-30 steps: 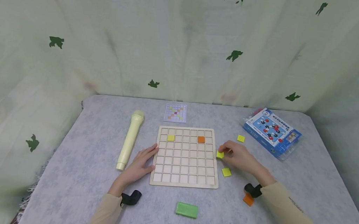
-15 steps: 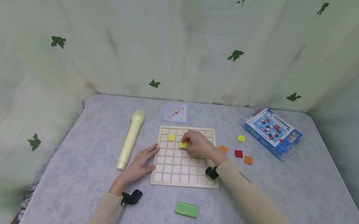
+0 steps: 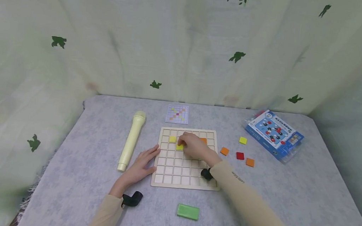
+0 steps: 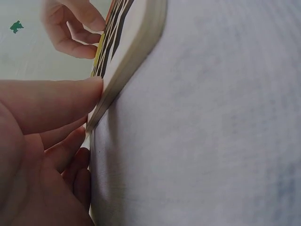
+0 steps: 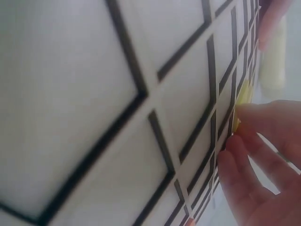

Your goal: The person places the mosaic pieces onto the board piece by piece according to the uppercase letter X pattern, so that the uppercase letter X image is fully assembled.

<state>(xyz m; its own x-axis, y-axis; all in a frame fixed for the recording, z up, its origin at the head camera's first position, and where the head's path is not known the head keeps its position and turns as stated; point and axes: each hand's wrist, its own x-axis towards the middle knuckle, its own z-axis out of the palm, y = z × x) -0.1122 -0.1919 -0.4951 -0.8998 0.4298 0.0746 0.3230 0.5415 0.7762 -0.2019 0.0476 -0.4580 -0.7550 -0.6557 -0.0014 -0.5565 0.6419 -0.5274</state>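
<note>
On a light wooden grid board [image 3: 185, 186], my right hand [image 3: 194, 146] holds a yellow square tile [image 3: 179, 147] by its fingertips, in the second row from the far edge. The right wrist view has thumb and fingers around that yellow tile [image 5: 243, 96], against the grid. Another yellow tile [image 3: 172, 139] lies in a far-row cell, and an orange tile [image 3: 203, 140] is partly hidden behind my right hand. Along the board's left edge rests my left hand [image 3: 140, 164], its fingers fairly straight. Thumb and fingers of the left hand [image 4: 47, 122] touch the rim in the left wrist view.
Right of the board lie a yellow tile [image 3: 243, 140], two orange tiles [image 3: 224, 151] and a red tile [image 3: 240, 156]. Beyond stands a blue box [image 3: 273, 134]. A pattern card [image 3: 177, 114], a cream microphone-shaped object [image 3: 131, 141] and a green block [image 3: 188, 212] surround the board.
My right hand has carried a yellow tile from the table right of the board leftward onto the grid, then slightly farther left. The left hand has stayed at the board's edge.
</note>
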